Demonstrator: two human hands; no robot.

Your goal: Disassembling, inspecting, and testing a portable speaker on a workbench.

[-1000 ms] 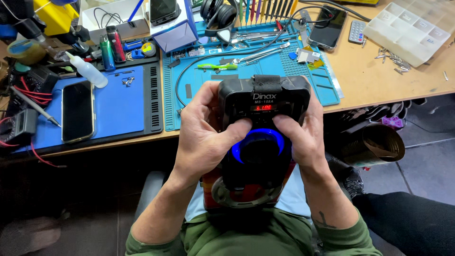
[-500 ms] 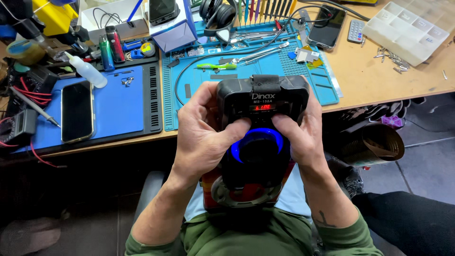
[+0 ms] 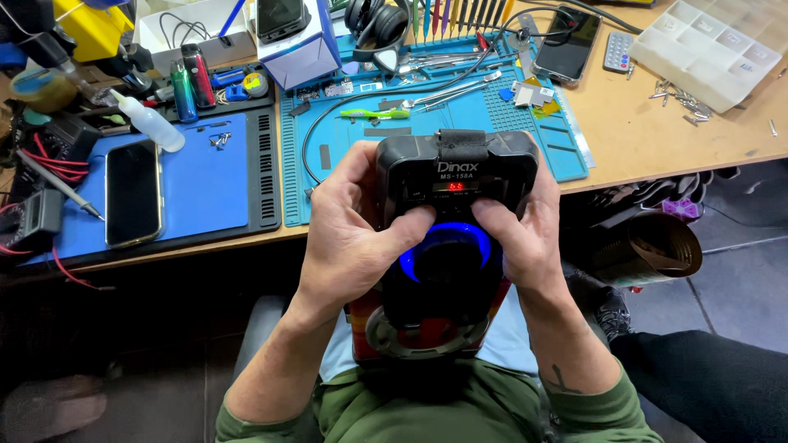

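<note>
over the lap, left hand (image 3: pixel 349 234) and right hand (image 3: pixel 525 234) grip black speaker (image 3: pixel 447 271).

Very little has shifted over the last second. The left hand (image 3: pixel 349 234) has drawn its thumb a touch further in across the front of the black speaker (image 3: pixel 447 238), so the thumb tip now lies closer to the glowing blue ring (image 3: pixel 447 246). The right hand (image 3: pixel 525 234) has done the same from its side. The speaker itself sits a shade lower, tipped slightly more away from the desk (image 3: pixel 657 131) edge.
</note>
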